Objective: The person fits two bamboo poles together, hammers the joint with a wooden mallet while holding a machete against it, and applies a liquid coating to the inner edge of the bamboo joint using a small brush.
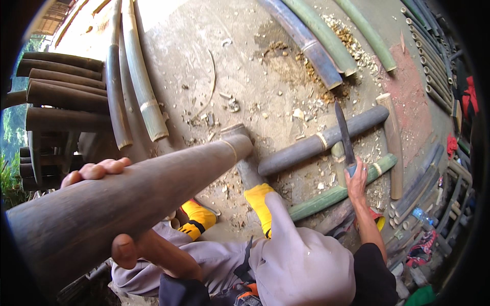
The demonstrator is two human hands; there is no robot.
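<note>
My left hand [137, 250] is wrapped round a thick, dark brown bamboo pole [138, 199], its fingers over the far side and its thumb on the near side. The pole slants from the lower left toward the middle, where its far end lies over another dark bamboo length [250, 168]. At the right, my right hand [357, 177] grips a long knife [343, 130] by its bluish handle, the dark blade pointing up and away. Behind the blade lies a dark bamboo piece [301, 151]; a green bamboo piece [326, 200] lies beneath my right hand.
My feet in yellow footwear [259, 204] are beside the dark length. Long bamboo poles [145, 97] lie at the back left, near a dark bamboo bench [71, 120]. More poles [309, 43] lie at the back right. Wood chips [301, 115] litter the ground. A plastic bottle [422, 215] lies right.
</note>
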